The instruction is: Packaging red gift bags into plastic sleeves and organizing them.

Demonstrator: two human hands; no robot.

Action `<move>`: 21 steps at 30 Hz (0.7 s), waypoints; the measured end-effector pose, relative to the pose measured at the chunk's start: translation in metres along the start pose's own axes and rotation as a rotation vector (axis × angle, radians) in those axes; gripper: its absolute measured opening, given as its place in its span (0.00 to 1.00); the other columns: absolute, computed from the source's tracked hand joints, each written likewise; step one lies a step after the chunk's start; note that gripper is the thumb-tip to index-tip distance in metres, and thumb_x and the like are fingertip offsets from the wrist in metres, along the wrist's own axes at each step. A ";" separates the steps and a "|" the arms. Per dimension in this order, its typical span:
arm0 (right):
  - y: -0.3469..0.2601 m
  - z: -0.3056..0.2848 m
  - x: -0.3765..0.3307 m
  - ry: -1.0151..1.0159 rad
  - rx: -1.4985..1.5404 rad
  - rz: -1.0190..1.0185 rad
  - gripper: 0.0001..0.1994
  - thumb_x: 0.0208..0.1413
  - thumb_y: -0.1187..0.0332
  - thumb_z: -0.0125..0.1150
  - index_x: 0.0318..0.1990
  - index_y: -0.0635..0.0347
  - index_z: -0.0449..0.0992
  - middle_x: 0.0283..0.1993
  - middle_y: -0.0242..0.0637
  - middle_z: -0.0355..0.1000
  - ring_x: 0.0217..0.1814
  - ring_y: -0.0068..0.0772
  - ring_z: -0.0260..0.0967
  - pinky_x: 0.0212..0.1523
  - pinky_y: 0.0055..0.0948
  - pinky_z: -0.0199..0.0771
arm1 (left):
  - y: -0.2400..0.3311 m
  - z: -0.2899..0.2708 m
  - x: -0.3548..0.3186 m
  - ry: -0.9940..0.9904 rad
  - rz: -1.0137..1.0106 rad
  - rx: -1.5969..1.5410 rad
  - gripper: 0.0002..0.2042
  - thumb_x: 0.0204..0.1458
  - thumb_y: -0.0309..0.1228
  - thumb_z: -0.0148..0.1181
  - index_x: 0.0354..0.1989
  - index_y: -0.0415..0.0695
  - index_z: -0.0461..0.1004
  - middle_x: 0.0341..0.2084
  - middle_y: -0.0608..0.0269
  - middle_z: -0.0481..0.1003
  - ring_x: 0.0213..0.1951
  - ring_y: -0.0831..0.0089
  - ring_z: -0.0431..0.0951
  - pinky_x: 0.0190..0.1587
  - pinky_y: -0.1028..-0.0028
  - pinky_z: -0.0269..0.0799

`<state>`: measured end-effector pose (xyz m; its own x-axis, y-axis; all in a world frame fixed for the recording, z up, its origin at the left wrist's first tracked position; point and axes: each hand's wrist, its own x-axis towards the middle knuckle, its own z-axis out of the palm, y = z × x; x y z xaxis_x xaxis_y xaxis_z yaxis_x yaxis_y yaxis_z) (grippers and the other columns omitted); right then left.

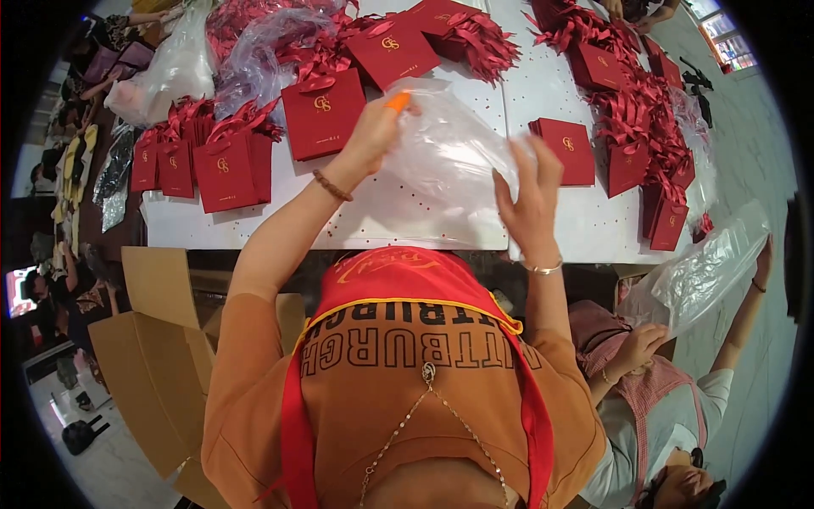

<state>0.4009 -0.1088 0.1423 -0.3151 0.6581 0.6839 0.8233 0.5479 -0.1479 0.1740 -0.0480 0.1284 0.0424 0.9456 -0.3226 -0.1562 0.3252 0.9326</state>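
Clear plastic bag (449, 157): held above the white worktop (407, 225), between both grips. Light, limp, slippery; best pinched at its edges. Left hand (369, 136) pinches the upper corner; right hand (530, 204), fingers spread, grips the side. Red gift bags (322, 114) lie just beyond, crowding the worktop.

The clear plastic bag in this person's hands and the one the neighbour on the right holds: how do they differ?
The person's clear bag is held over the white table, between the left hand and right hand; the neighbour's bag hangs beside the table edge. The first looks bunched and puffed, the second stretched long. Both are see-through, crinkly plastic.
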 end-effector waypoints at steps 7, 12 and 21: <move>0.010 0.081 -0.012 -0.319 2.012 0.838 0.21 0.53 0.58 0.52 0.53 0.55 0.64 0.41 0.42 0.68 0.44 0.33 0.66 0.46 0.30 0.68 | 0.002 0.071 -0.050 -0.350 0.565 0.636 0.12 0.51 0.38 0.47 0.28 0.41 0.70 0.20 0.53 0.73 0.24 0.58 0.74 0.28 0.63 0.66; 0.007 0.107 0.040 -0.028 2.717 0.699 0.18 0.55 0.51 0.48 0.39 0.58 0.68 0.43 0.42 0.68 0.53 0.43 0.61 0.56 0.38 0.59 | -0.011 0.083 -0.065 -0.587 0.587 0.577 0.10 0.50 0.34 0.47 0.39 0.45 0.67 0.18 0.51 0.71 0.24 0.49 0.71 0.27 0.58 0.64; 0.022 0.094 0.043 0.080 2.053 1.287 0.26 0.52 0.43 0.46 0.42 0.59 0.67 0.51 0.49 0.62 0.56 0.53 0.55 0.57 0.53 0.55 | 0.013 0.067 -0.096 -0.893 1.044 0.924 0.27 0.36 0.20 0.54 0.51 0.44 0.62 0.33 0.51 0.64 0.29 0.57 0.72 0.26 0.64 0.68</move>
<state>0.3610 -0.0197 0.1009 -0.1933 0.9456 -0.2618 -0.8016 -0.3060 -0.5136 0.2337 -0.1334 0.1822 0.8704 0.3478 0.3484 0.1081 -0.8255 0.5539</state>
